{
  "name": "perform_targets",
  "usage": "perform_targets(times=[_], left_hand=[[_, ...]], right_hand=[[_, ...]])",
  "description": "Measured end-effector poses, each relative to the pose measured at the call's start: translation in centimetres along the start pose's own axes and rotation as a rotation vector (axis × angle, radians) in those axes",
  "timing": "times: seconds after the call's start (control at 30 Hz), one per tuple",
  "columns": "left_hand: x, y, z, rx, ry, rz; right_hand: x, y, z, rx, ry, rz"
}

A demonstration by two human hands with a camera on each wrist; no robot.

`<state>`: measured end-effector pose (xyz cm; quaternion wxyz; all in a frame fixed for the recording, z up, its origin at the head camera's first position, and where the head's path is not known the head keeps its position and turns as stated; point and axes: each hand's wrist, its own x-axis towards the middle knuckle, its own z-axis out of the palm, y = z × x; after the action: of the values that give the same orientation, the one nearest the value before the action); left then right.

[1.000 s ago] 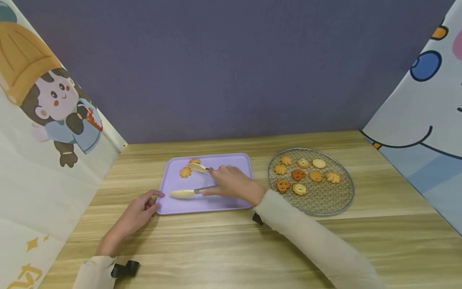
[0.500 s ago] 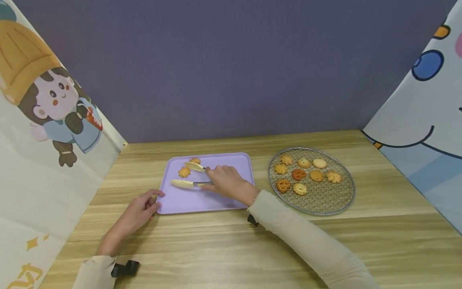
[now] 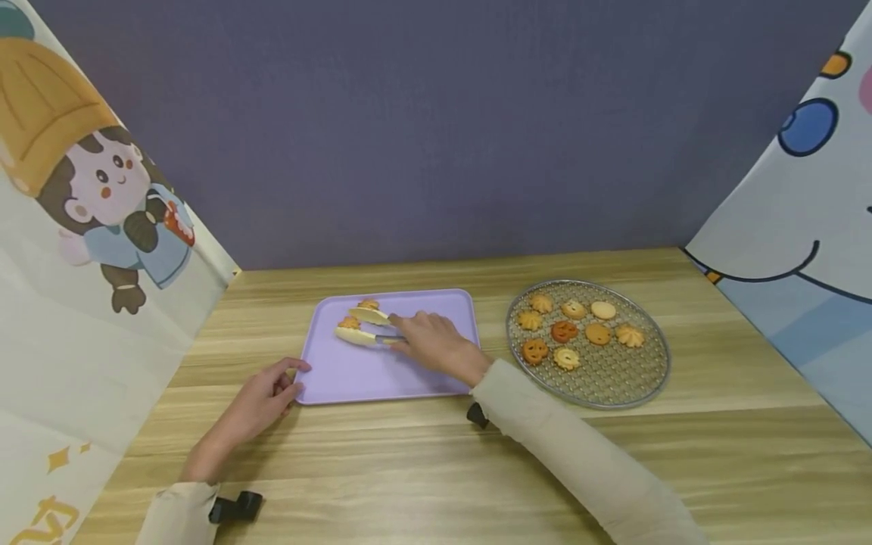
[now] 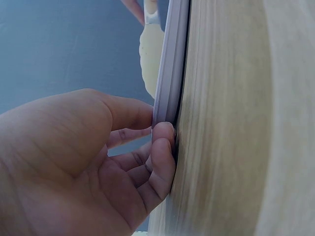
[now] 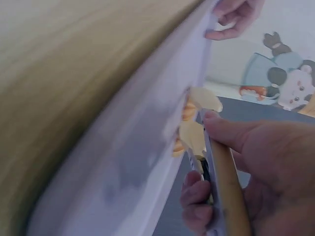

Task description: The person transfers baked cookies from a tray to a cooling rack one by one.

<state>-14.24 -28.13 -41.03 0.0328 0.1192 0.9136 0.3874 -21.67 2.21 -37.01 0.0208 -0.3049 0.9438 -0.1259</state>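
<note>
My right hand (image 3: 436, 344) grips a pair of tongs (image 5: 224, 182) with cream-coloured tips over the lilac tray (image 3: 395, 382). The tong tips stand apart. In the head view a flower-shaped cookie (image 3: 350, 322) lies between them, partly hidden by the nearer tip. Just behind the farther tip is another cookie (image 3: 369, 303), also partly covered. Whether the tips touch either cookie I cannot tell. At the tray's near left corner my left hand (image 3: 262, 397) pinches the rim. The left wrist view shows thumb and curled fingers (image 4: 162, 155) against that edge.
Right of the tray lies a round wire rack (image 3: 613, 382) holding several cookies, among them a pretzel-shaped cookie (image 3: 534, 350) and a plain round cookie (image 3: 602, 309). A dark panel (image 3: 436, 136) closes the back of the wooden table (image 3: 381, 469), with printed sheets at both sides.
The nearer tong tip has swung back toward the farther tip, so the gap is smaller and the nearer cookie is now between them. My left hand has stayed at the tray corner.
</note>
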Motion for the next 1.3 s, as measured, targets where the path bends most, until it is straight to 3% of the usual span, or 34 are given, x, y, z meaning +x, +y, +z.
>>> perform_targets(times=[0.4, 0.67, 0.8, 1.13, 1.3], left_hand=[[-0.1, 0.0, -0.1, 0.008, 0.001, -0.013], [-0.1, 0.0, 0.1, 0.017, 0.007, -0.01], [-0.2, 0.0, 0.2, 0.008, 0.002, -0.012], [0.0, 0.0, 0.0, 0.016, 0.006, -0.007], [-0.1, 0.0, 0.0, 0.005, 0.006, 0.008]], right_hand=[[-0.4, 0.6, -0.1, 0.044, 0.019, -0.022], [-0.6, 1.8, -0.4, 0.089, 0.052, 0.054], [-0.9, 2.1, -0.3, 0.075, 0.086, 0.019], [-2.7, 2.9, -1.4, -0.079, 0.232, -0.105], [-3.9, 3.2, -1.8, -0.108, 0.269, -0.124]])
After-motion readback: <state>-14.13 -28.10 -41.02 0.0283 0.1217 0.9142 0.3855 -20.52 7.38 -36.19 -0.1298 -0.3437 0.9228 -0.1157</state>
